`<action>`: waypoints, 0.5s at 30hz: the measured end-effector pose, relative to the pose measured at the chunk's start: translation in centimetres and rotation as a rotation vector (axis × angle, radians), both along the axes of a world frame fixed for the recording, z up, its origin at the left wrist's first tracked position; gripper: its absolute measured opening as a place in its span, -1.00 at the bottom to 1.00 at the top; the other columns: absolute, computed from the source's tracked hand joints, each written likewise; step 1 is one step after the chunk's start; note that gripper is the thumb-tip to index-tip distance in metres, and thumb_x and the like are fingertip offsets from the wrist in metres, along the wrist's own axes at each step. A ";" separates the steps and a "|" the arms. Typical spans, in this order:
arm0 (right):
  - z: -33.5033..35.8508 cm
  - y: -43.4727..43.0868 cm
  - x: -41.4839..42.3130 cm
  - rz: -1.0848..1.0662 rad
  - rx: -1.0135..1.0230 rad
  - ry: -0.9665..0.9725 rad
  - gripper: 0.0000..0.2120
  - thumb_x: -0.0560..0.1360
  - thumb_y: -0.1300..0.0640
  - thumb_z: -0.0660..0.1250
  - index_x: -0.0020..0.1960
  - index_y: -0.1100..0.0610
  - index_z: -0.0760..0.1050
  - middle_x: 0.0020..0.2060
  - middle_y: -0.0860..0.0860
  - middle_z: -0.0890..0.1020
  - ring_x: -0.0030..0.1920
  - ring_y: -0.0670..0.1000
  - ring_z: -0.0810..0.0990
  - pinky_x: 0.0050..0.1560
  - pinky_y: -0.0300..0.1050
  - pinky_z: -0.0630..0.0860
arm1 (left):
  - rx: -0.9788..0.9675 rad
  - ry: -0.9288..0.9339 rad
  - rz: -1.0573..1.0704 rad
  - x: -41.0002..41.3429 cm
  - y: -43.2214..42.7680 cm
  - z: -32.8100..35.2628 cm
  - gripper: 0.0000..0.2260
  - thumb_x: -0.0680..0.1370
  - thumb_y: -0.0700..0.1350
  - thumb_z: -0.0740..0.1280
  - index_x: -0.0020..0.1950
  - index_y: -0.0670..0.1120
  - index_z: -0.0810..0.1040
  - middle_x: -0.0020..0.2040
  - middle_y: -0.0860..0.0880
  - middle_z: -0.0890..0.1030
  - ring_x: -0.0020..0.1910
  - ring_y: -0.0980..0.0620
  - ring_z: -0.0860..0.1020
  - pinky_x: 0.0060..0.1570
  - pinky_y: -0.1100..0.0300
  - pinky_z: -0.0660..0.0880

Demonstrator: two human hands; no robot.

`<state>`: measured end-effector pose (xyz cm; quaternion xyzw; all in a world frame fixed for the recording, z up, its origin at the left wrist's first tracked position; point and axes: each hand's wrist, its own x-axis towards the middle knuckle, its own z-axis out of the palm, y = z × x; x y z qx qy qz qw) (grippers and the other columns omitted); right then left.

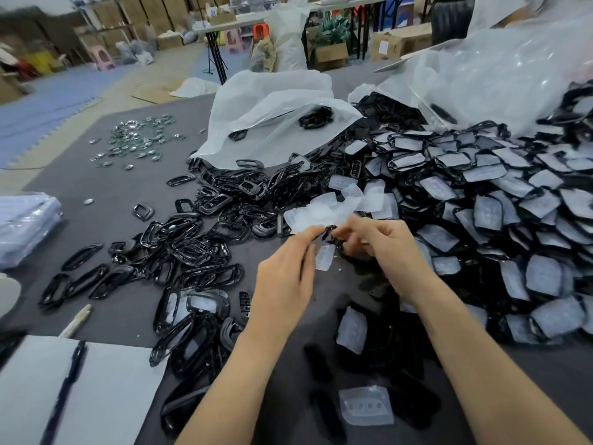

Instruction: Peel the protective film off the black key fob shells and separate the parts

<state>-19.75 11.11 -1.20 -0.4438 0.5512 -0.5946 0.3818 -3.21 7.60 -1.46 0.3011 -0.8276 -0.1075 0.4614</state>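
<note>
Soft even indoor light, faint shadows, motion blur mid-frame, fisheye-bent edges

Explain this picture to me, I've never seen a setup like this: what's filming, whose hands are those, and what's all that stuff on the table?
There is no machine here. One camera worn on a person's head looks forward and down, so the two bare arms entering from below are the wearer's own. The left hand and right hand meet in the middle, where their fingers pinch a small black shell; a pale film piece hangs just below it, though blur hides the exact grip. On the grey table, film-covered shells are heaped to the right, bare black frames to the left, and small shiny parts farther back. A notepad with a pen lies at lower left.
</note>
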 end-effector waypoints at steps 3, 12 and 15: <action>0.7 0.3 -0.3 -0.044 -0.030 0.070 -0.70 0.56 0.18 0.31 -0.34 -0.02 0.56 0.01 0.00 0.65 0.04 -0.08 0.62 0.07 -0.17 0.50 | -0.023 0.182 0.095 0.7 -0.4 2.0 -0.77 0.56 -0.20 0.27 0.19 -0.01 0.53 -0.15 0.14 0.64 -0.18 0.34 0.57 -0.18 0.59 0.39; 3.4 4.4 0.1 0.070 0.036 0.110 -0.91 0.49 0.30 0.39 -0.05 0.15 0.62 -0.29 0.01 0.65 -0.32 -0.05 0.60 -0.30 -0.23 0.54 | 0.643 0.046 -0.256 -0.6 1.4 3.0 -0.65 0.55 -0.27 0.33 -0.04 0.23 0.49 -0.14 0.01 0.67 -0.13 -0.07 0.67 -0.10 -0.08 0.62; 3.5 6.0 -1.6 0.023 0.149 0.147 -0.96 0.47 0.32 0.41 -0.16 0.23 0.61 -0.42 0.00 0.62 -0.46 -0.11 0.54 -0.43 -0.29 0.46 | 0.813 0.031 -0.326 -2.4 3.1 2.4 -0.63 0.57 -0.25 0.33 -0.05 0.29 0.48 -0.07 -0.05 0.68 -0.15 -0.05 0.68 -0.21 0.10 0.60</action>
